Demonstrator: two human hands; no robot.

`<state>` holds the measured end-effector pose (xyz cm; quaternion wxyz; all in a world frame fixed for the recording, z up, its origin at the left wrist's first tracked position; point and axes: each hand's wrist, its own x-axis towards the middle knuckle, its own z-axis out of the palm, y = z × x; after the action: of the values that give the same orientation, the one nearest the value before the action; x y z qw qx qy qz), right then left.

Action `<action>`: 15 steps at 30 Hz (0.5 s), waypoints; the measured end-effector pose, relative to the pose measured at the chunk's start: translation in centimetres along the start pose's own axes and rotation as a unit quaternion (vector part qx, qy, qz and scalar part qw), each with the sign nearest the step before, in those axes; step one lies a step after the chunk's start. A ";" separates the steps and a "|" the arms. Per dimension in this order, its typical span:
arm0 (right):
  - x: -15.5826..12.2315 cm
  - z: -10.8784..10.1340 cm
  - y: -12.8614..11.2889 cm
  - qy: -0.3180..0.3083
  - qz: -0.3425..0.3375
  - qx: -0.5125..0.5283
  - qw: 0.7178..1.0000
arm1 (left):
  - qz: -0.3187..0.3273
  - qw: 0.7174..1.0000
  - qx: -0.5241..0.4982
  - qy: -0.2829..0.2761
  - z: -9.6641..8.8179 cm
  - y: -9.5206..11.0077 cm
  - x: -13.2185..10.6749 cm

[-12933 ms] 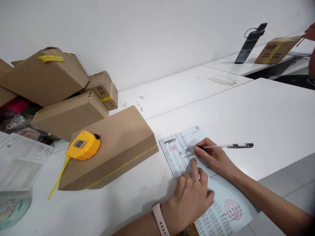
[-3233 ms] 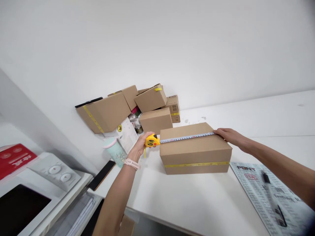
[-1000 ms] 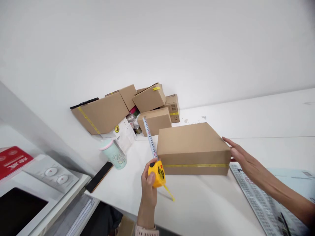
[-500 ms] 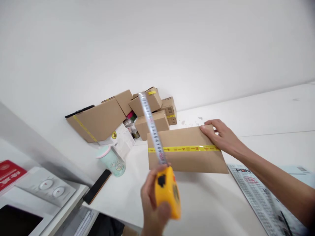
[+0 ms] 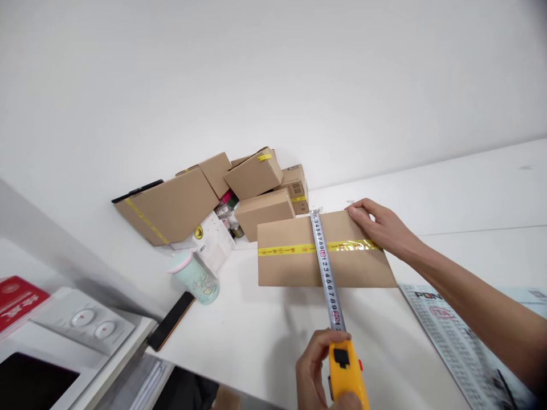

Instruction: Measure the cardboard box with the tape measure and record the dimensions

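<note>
A brown cardboard box with a yellow tape stripe stands tipped up on the white table, its broad face toward me. My right hand grips its upper right corner, fingers curled over the top edge. My left hand is closed round a yellow tape measure near the table's front edge. Its white blade runs up across the box face, and its end hook sits at the box's top edge.
A pile of cardboard boxes leans against the wall behind. A mint cup, a black phone and a printed sheet with a pen lie on the table. A white machine stands at left.
My left hand swung the tape measure from left of the box to in front of it and laid the blade across the box face. The box stays tipped up under my right hand.
</note>
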<state>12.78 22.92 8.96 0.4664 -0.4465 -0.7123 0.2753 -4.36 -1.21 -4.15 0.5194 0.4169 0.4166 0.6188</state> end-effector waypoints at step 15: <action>0.7 0.8 -1.8 -0.009 -0.308 -0.445 0.841 | -0.004 0.999 -0.011 0.043 1.3 -0.2 -1.2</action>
<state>11.20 22.74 10.37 0.2725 -0.3608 -0.8631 -0.2251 -2.89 -2.28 -4.04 0.5079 0.3831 0.4333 0.6384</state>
